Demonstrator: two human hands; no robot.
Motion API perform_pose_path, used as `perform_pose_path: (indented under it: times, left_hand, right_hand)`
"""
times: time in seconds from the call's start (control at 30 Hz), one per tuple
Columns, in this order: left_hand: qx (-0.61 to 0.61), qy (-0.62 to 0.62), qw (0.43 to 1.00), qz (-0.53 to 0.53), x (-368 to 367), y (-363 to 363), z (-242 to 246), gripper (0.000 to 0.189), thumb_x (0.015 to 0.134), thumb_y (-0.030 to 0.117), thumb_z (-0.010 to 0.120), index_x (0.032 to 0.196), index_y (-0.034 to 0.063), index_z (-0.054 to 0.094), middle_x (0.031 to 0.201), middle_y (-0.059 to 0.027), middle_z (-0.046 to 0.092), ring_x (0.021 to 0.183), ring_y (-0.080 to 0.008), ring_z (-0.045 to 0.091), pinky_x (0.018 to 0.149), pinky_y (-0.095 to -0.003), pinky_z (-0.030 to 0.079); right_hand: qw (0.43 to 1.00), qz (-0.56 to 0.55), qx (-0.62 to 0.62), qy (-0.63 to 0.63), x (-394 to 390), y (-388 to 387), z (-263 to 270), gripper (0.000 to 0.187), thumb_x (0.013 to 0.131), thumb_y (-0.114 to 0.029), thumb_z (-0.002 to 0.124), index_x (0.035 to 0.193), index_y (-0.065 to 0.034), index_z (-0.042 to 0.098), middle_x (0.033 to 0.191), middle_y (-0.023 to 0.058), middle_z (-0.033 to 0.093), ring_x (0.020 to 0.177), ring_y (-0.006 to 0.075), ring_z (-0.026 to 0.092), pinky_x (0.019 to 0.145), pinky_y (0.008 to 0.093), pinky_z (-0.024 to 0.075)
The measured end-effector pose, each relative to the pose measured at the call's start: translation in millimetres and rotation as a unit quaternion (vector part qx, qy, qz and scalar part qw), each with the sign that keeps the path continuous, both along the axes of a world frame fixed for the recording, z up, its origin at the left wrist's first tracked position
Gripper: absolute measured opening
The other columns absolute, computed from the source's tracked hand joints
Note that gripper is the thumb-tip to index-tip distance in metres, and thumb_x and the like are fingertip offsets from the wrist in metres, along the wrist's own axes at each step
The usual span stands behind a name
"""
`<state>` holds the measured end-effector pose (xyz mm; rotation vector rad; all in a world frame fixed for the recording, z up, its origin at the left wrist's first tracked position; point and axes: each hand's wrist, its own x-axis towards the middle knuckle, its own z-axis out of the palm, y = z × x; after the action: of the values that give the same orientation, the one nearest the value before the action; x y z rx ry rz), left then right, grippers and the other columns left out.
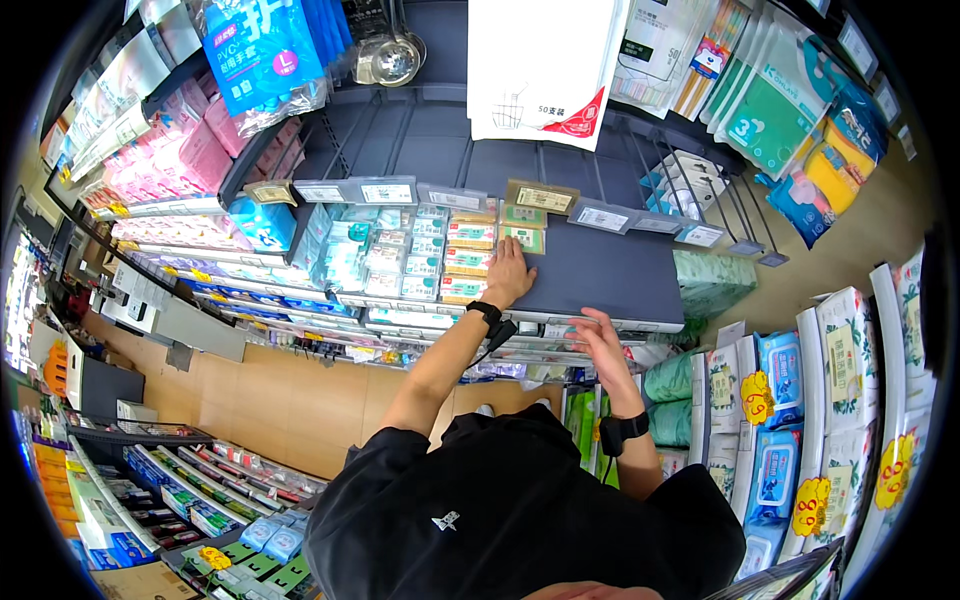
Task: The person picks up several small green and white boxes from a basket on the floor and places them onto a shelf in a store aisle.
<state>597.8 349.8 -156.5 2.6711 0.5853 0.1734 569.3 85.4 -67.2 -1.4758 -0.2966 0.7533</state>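
Note:
On the dark grey shelf, my left hand (511, 276) lies palm down at the near end of a short row of flat packs with green labels (523, 240); its fingertips touch the nearest pack. Just left of it runs a row of packs with red and green labels (465, 262), seemingly of thin wooden sticks. Further left stand rows of small clear packs with teal labels (422, 266). My right hand (600, 341) is raised before the shelf's front edge, its fingers apart and holding nothing. Both wrists wear black bands with a small device.
Above the shelf hang a large white packet (536, 71), a blue glove packet (262, 56) and metal ladles (395, 61). Price tags (386, 192) line a rail. Wet-wipe packs (778, 379) fill shelves at right; bare metal hooks (742, 214) jut out at upper right.

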Motion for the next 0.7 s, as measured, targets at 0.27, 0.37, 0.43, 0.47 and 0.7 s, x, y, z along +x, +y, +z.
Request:
perform_pose_path:
  times: [0.27,0.37,0.43,0.47,0.7]
  left_hand:
    - [0.025,-0.013,0.999,-0.018,-12,-9,-7,0.077,0.090,0.034,0.063,0.147,-0.0091,0.034,0.157,-0.0228,0.031,0.146,-0.0348,0.031,0.115,-0.0441,0.035]
    - [0.050,-0.044,0.998,-0.015,-19,-22,-2,0.067,0.088,0.029,0.066,0.140,-0.0070,0.044,0.148,-0.0225,0.044,0.137,-0.0362,0.044,0.107,-0.0462,0.044]
    - [0.044,-0.045,0.998,-0.019,-24,-26,-1,0.066,0.087,0.029,0.067,0.138,-0.0075,0.046,0.147,-0.0226,0.045,0.135,-0.0361,0.045,0.105,-0.0462,0.044]
    - [0.036,-0.048,0.998,-0.025,-25,-29,1,0.064,0.086,0.028,0.067,0.136,-0.0080,0.047,0.145,-0.0227,0.046,0.134,-0.0361,0.046,0.104,-0.0462,0.045]
    - [0.034,-0.077,0.996,-0.029,-49,-56,7,0.065,0.084,0.027,0.068,0.135,-0.0096,0.048,0.143,-0.0212,0.047,0.129,-0.0334,0.049,0.100,-0.0437,0.046]
  right_hand:
    - [1.000,0.020,0.010,0.002,14,15,-8,0.041,0.100,-0.017,0.054,0.138,-0.0058,0.043,0.127,0.0137,0.061,0.108,0.0228,0.063,0.089,0.0335,0.0508]
    - [1.000,0.023,0.001,0.019,20,23,-13,0.040,0.100,-0.016,0.054,0.137,-0.0049,0.044,0.127,0.0137,0.061,0.108,0.0228,0.063,0.089,0.0332,0.0509]
    - [0.999,0.023,-0.024,0.001,26,30,-20,0.040,0.100,-0.016,0.054,0.137,-0.0042,0.045,0.128,0.0139,0.060,0.109,0.0227,0.063,0.088,0.0336,0.0514]
    - [0.999,0.024,-0.023,0.002,28,32,-24,0.040,0.100,-0.016,0.054,0.137,-0.0042,0.045,0.128,0.0139,0.060,0.109,0.0227,0.063,0.088,0.0336,0.0514]
    - [0.999,-0.006,0.024,0.038,45,48,-42,0.034,0.099,-0.013,0.054,0.130,-0.0029,0.051,0.125,0.0132,0.060,0.108,0.0211,0.063,0.089,0.0331,0.0513]
